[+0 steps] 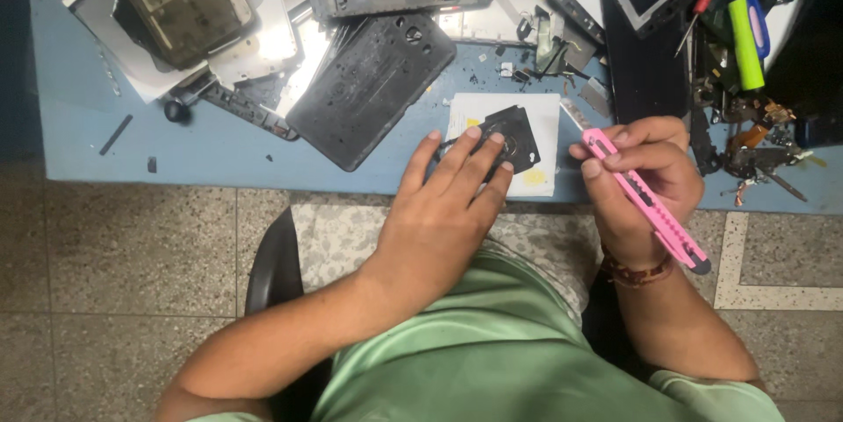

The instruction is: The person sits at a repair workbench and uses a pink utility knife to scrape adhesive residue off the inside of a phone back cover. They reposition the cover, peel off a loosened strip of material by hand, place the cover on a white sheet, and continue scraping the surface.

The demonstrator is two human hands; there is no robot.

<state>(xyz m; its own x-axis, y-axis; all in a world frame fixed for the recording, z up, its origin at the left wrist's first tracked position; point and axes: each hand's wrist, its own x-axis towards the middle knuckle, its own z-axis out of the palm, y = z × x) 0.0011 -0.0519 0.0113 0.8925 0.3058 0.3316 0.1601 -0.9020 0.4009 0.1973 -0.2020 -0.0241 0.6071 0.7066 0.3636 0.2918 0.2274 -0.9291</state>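
Half of black part [518,137] under left hand [448,202]; cutter [645,202] blade unseen

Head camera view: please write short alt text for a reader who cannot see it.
A left hand presses a small black part on a white sheet, while the right hand holds a pink utility knife above a cluttered blue table.

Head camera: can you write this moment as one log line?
left hand: flat on black part | right hand: holds pink cutter | part on white sheet | blue table
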